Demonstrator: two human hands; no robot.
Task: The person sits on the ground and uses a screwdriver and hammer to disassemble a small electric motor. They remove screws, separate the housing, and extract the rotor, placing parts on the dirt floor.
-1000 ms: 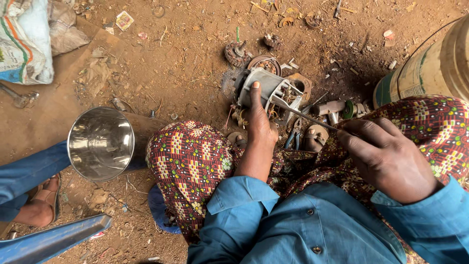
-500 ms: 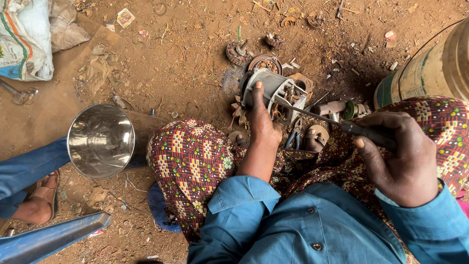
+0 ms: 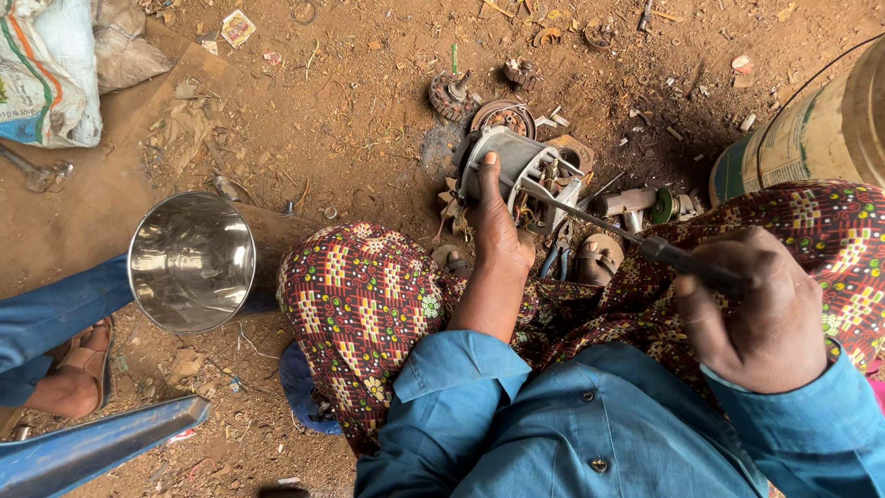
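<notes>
Sitting on bare brown dirt, a person in a blue shirt and a red patterned skirt works on a small electric motor [image 3: 516, 175] that lies just above the middle of the frame, between the knees.

The left hand [image 3: 498, 231] reaches up the centre of the picture and lies flat over the motor's pale metal housing, fingers stretched along the casing and pressing it down rather than wrapping round it. The right hand [image 3: 761, 309], at the right of the frame over the knee, is closed in a tight fist round the dark handle of a screwdriver [image 3: 636, 238]. Its thin shaft runs up and left, and the tip goes into the open frame of the motor.

The motor looks heavy for its size, stiff and hard-edged, with open slots and thin brackets that could catch a finger. It would likely roll or twist if not pinned down. The smooth rounded housing seems the safest place to hold; the copper windings inside look easier to damage.

Scrap parts [image 3: 502, 115], gears and rusty discs, lie scattered just above the motor. A shiny steel pot [image 3: 192, 261] sits at the left. Another person's blue-clad leg and sandalled foot [image 3: 69, 378] show at the lower left. A yellow drum [image 3: 811, 138] stands at the right edge.
</notes>
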